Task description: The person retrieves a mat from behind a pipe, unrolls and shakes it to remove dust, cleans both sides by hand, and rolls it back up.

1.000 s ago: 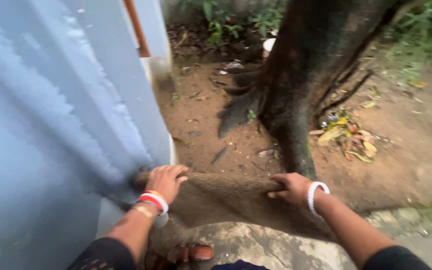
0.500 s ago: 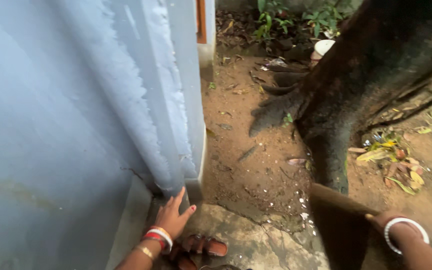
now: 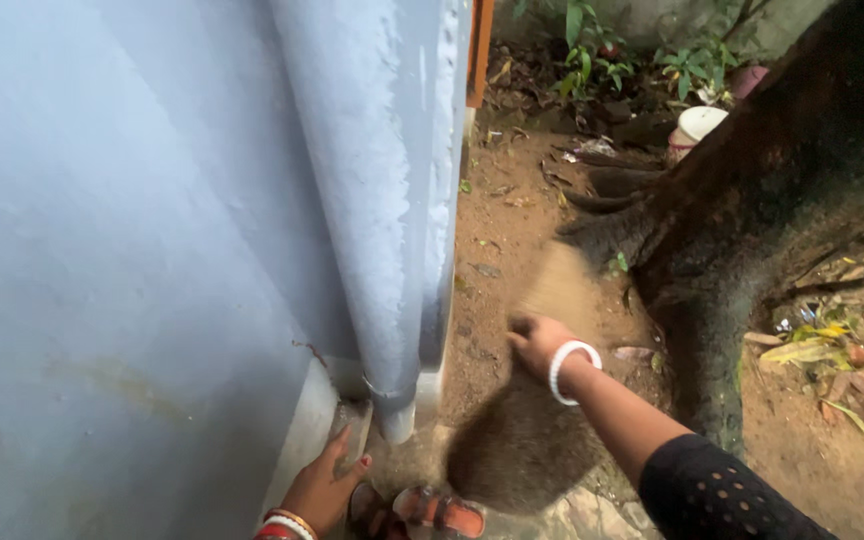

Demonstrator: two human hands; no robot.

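**A:** So, where is the mat [image 3: 524,440] relative to the pillar [image 3: 392,200]?

**B:** I see it just to the pillar's right, hanging in the air. It is a brown, coarse mat, blurred by motion. Its long axis runs roughly up and down, tilted a little: the top edge leans away from me over the dirt [image 3: 512,215], the rounded bottom end hangs near the pillar's foot, above the cracked slab.

**A:** Which hand has it?

**B:** My right hand [image 3: 540,340]. Its fingers are curled closed on the mat's upper part, knuckles toward the pillar, a white bangle on the wrist. Most of the mat lies below those fingers, a short stretch above them.

**A:** And the left?

**B:** My left hand [image 3: 324,487] is low at the pillar's base, on its left side by the wall. The fingers are spread open and hold nothing; the tips rest on or just off the ledge there, I cannot tell which. It is apart from the mat, so the right hand is the nearer one.

**A:** Anything else close by?

**B:** Sandals [image 3: 422,510] sit at the pillar's foot, beneath the mat. A dark tree trunk [image 3: 752,210] rises well to the pillar's right, beyond the mat.
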